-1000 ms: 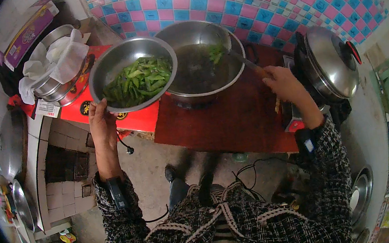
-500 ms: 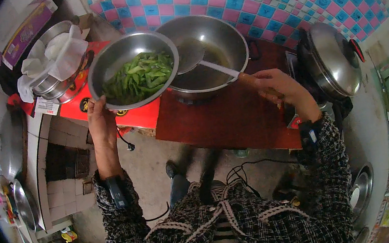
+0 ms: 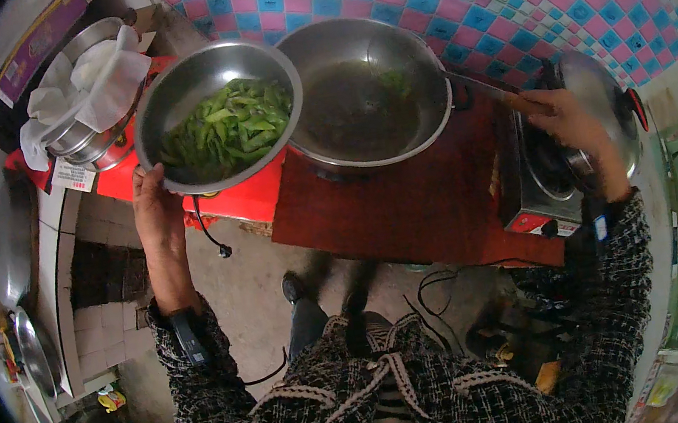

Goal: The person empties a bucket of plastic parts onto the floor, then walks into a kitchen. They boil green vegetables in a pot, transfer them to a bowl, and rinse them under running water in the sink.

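My left hand (image 3: 157, 227) grips the near-left rim of a steel bowl (image 3: 196, 66) with its fingers closed. Sliced green peppers (image 3: 233, 123), by their look, lie in the bowl, which is tipped slightly at the wok's left edge. The wide metal wok (image 3: 313, 48) holds a shallow pool of brownish oil or liquid. My right hand (image 3: 571, 119) is wrapped round the wooden handle of a skimmer ladle (image 3: 476, 84). Its shaft crosses the wok's right rim, and its head is inside, hard to make out, near a few green pieces (image 3: 395, 82).
A dark red table (image 3: 408, 215) carries the wok. A portable stove (image 3: 539, 202) and a large lidded pot (image 3: 596, 83) stand at the right. Steel basins (image 3: 91, 150) with white cloth or plastic sit at the left. Cables (image 3: 431, 289) trail over the floor.
My right hand has carried the skimmer ladle rightward, from beside the bowl to the wok's right side. The bowl has shifted slightly left. Green pieces now show in the wok.
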The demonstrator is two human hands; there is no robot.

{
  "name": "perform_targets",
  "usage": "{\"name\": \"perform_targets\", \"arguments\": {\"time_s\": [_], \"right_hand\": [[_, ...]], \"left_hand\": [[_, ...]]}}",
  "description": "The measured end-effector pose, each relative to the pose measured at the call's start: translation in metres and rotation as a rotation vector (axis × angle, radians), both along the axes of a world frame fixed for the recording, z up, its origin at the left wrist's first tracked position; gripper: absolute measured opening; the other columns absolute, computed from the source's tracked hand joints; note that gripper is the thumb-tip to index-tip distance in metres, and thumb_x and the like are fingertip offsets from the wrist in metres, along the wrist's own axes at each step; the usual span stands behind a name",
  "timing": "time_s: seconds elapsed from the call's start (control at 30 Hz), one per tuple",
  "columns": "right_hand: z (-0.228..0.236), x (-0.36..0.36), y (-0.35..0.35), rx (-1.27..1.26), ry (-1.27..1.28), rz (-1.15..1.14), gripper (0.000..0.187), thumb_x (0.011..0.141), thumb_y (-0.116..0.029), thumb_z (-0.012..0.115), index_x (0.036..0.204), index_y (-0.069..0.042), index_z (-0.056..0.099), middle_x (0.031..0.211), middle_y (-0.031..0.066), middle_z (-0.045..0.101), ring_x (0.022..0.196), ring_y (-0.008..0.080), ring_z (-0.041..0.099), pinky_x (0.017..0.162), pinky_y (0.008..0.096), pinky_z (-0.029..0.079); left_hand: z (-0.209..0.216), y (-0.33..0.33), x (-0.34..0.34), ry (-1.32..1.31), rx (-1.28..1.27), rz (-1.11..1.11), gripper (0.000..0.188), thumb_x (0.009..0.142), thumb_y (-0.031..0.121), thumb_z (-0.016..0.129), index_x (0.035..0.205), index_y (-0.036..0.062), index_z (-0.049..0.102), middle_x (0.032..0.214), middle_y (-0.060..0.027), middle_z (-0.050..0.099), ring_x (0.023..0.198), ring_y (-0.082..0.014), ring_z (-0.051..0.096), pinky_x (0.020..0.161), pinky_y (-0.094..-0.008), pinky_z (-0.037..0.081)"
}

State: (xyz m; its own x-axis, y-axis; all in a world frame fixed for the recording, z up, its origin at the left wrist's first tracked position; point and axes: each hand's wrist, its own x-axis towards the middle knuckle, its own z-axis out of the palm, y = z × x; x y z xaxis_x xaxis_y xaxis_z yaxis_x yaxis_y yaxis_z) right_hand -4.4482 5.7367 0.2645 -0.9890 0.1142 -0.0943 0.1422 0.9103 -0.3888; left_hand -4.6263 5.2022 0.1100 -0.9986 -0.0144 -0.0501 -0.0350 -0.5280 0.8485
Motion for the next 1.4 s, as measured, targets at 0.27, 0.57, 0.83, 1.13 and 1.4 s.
{"name": "perform_targets", "arguments": {"time_s": [0.27, 0.57, 0.83, 1.13, 1.4], "right_hand": [[0.022, 0.0, -0.018, -0.354, -0.49, -0.219, 0.035, 0.087, -0.012, 0.061, 0.122, -0.007, 0.059, 0.061, -0.0022, 0.049, 0.044, 0.0051, 0.042, 0.038, 0.0221, 0.033], [-0.08, -0.018, -0.059, -0.874, -0.392, -0.193, 0.039, 0.09, -0.022, 0.059, 0.122, -0.001, 0.054, 0.061, 0.0, 0.05, 0.041, 0.0041, 0.039, 0.035, 0.0198, 0.028], [-0.062, -0.007, -0.058, -0.893, -0.171, -0.215, 0.04, 0.089, -0.025, 0.061, 0.122, -0.003, 0.055, 0.067, -0.0006, 0.052, 0.042, 0.0046, 0.04, 0.037, 0.0204, 0.03], [0.004, 0.03, -0.064, -0.642, 0.132, -0.207, 0.04, 0.087, -0.016, 0.061, 0.126, -0.005, 0.055, 0.068, -0.0001, 0.054, 0.046, 0.0057, 0.044, 0.038, 0.0212, 0.032], [0.017, 0.055, -0.139, -0.199, 0.285, 0.053, 0.047, 0.081, -0.008, 0.063, 0.127, -0.007, 0.055, 0.096, 0.0115, 0.065, 0.084, 0.0221, 0.061, 0.07, 0.0339, 0.048]], "left_hand": [[0.009, 0.005, 0.001, -0.007, 0.044, -0.006, 0.005, 0.089, 0.005, 0.056, 0.09, 0.0095, 0.054, 0.097, -0.0021, 0.063, 0.092, -0.0144, 0.06, 0.086, -0.0338, 0.049], [0.01, 0.011, 0.009, 0.016, 0.032, -0.007, 0.004, 0.089, 0.006, 0.056, 0.091, 0.0098, 0.056, 0.098, -0.0026, 0.064, 0.091, -0.0151, 0.061, 0.084, -0.0342, 0.05], [0.006, 0.0, 0.028, 0.011, 0.05, 0.081, 0.004, 0.089, 0.006, 0.054, 0.092, 0.0093, 0.056, 0.098, -0.0028, 0.063, 0.088, -0.016, 0.061, 0.082, -0.0339, 0.05], [-0.006, -0.018, 0.073, 0.027, 0.121, 0.169, 0.01, 0.089, 0.004, 0.055, 0.084, 0.011, 0.05, 0.094, -0.0027, 0.063, 0.088, -0.016, 0.06, 0.082, -0.0366, 0.05], [-0.021, -0.017, 0.115, 0.048, 0.165, 0.22, 0.012, 0.088, 0.005, 0.056, 0.08, 0.0128, 0.051, 0.084, -0.0005, 0.062, 0.069, -0.0151, 0.06, 0.06, -0.0308, 0.05]]}}
